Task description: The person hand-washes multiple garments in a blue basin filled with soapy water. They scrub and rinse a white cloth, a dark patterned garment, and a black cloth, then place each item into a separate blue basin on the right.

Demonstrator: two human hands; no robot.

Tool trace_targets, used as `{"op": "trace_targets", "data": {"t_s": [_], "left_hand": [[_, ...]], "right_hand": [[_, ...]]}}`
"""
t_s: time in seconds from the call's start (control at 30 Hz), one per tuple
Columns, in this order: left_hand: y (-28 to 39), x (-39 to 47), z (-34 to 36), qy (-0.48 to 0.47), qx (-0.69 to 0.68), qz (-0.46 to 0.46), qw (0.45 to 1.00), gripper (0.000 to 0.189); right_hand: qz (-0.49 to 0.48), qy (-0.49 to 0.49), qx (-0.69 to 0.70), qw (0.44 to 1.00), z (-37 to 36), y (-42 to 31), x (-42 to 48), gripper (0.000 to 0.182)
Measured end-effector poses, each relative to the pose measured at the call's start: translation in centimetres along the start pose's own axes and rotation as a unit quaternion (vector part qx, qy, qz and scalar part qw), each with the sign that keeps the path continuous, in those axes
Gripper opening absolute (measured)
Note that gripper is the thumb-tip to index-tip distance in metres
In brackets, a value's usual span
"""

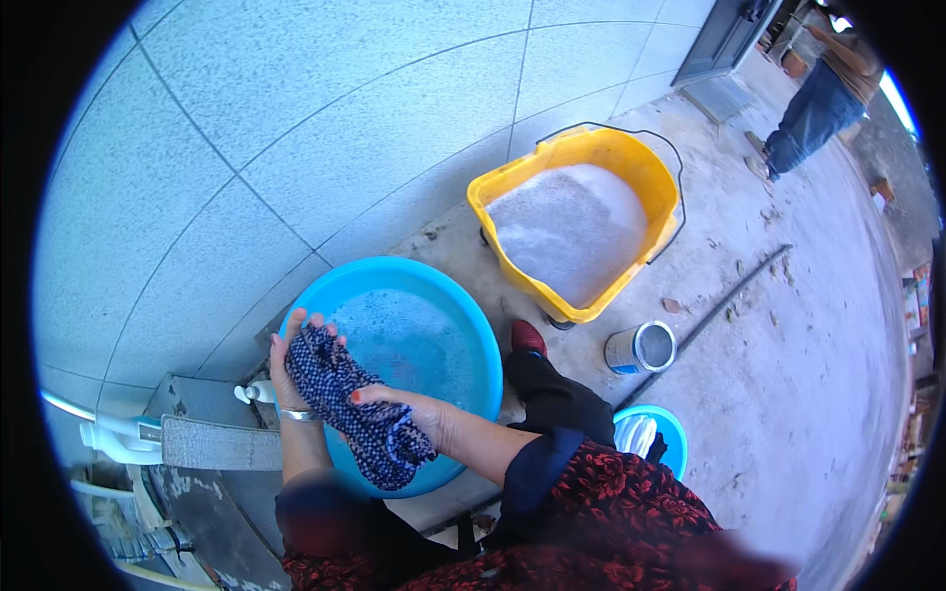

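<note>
A wet, dark blue patterned cloth (336, 399), bunched lengthwise, is held between both hands over a round blue basin (484, 318). My left hand (287, 362) supports its upper left end, palm towards the cloth and fingertips showing past its top edge; a silver bracelet circles that wrist. My right hand (403, 414) grips the lower right part, thumb on top and the other fingers hidden beneath. Sudsy water (399, 340) fills much of the basin.
A yellow mop bucket (488, 199) of foamy water stands beyond the basin. To the right are a metal can (641, 347) and a small blue basin (676, 436) holding cloths. Tiled wall (369, 133) rises at left. A person (820, 96) stands at upper right; a white pump bottle (259, 391) is beside the basin.
</note>
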State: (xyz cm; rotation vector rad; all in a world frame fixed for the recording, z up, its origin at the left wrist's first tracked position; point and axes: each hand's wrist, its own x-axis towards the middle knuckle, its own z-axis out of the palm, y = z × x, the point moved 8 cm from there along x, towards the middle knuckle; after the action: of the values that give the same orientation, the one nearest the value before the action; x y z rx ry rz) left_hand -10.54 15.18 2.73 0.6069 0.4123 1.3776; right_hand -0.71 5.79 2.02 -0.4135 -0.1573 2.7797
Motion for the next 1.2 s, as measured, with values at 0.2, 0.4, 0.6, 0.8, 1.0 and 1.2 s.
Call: {"op": "trace_targets", "data": {"t_s": [0.2,0.4,0.6,0.8,1.0,1.2], "left_hand": [[-1.7,-0.5,-2.3,0.140,0.282,-0.134,0.939,0.018],[-4.5,-0.6,-3.3,0.129,0.532,-0.085,0.832,0.018],[-2.8,-1.7,-4.5,0.215,0.625,-0.009,0.751,0.020],[0.0,-0.3,-1.8,0.130,0.326,-0.110,0.930,0.056],[-0.5,-0.1,2.7,-0.052,0.107,-0.047,0.992,0.081],[0.0,-0.8,1.5,-0.103,0.129,-0.061,0.984,0.042]], "right_hand": [[-0.045,0.083,-0.335,0.937,-1.2,-1.8,-0.2,0.064],[-0.037,0.306,-0.626,0.717,-6.2,-2.5,0.2,0.082],[-0.077,0.320,-0.674,0.661,-3.8,-3.3,-0.8,0.095],[-0.124,0.105,-0.377,0.912,-2.5,-3.7,0.7,0.078],[0.003,0.013,-0.101,0.995,0.1,-0.8,-0.6,0.056],[0.014,0.017,-0.073,0.997,-1.1,-0.4,-0.2,0.055]]}}
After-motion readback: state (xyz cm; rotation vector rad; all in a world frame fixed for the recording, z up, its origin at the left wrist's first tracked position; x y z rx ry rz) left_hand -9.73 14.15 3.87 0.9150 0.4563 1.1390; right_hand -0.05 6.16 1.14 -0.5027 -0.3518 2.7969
